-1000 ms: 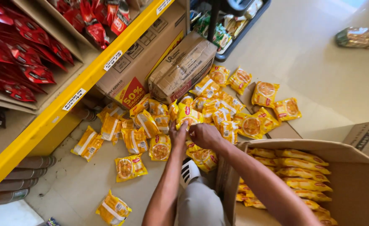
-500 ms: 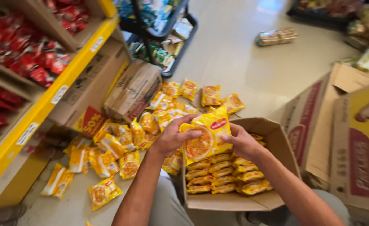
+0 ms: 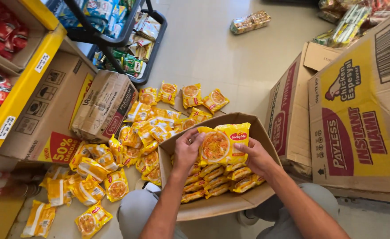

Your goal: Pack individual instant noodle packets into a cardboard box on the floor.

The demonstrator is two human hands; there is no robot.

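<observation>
Here both hands grip a small stack of yellow noodle packs over an open carton. The left hand is clamped on the stack's left edge, fingers curled over the top corner; the right hand is closed on its right edge, thumb on the front. The stack stands nearly upright, its printed face toward the camera, just above the rows of packs already lying inside the carton. The carton sits on the person's lap, between grey-clad knees, its flaps folded outward.

Beyond the carton, on the floor, a loose heap of the same yellow packs spreads to the left and ahead, some touching the carton's wall. Just past the heap lies a flattened brown box, leaning against a bigger box under the yellow shelf, which carries red packets. A black cart with mixed goods stands further off. To the right, well apart from the hands, stand large yellow printed cartons.
</observation>
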